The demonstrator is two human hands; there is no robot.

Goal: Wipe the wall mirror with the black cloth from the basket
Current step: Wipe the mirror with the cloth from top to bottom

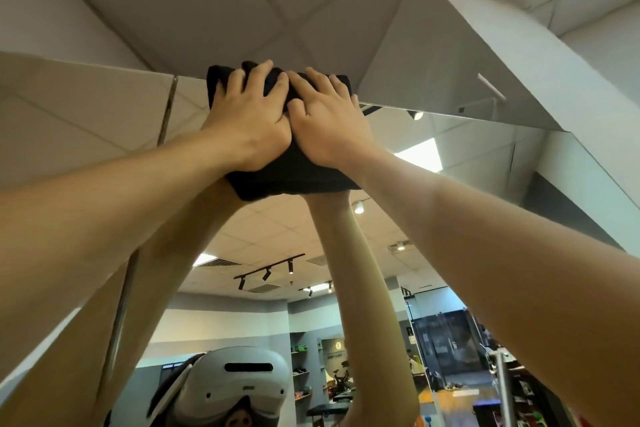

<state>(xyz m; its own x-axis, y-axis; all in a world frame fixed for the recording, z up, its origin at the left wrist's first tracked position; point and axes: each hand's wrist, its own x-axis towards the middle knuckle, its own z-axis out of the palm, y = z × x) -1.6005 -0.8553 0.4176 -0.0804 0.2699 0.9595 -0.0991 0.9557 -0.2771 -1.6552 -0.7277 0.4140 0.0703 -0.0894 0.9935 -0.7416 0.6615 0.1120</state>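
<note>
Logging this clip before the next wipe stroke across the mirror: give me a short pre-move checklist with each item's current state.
1. Black cloth against the wall mirror: ok.
2. Left hand on the cloth, fingers spread and pressing: ok.
3. Right hand beside it on the cloth: ok.
4. Cloth at the mirror's top edge, glass below left to cover: ok.
5. Cloth folded, no loose end hanging: ok.
6. Glass already clean of streaks: cannot tell.
</note>
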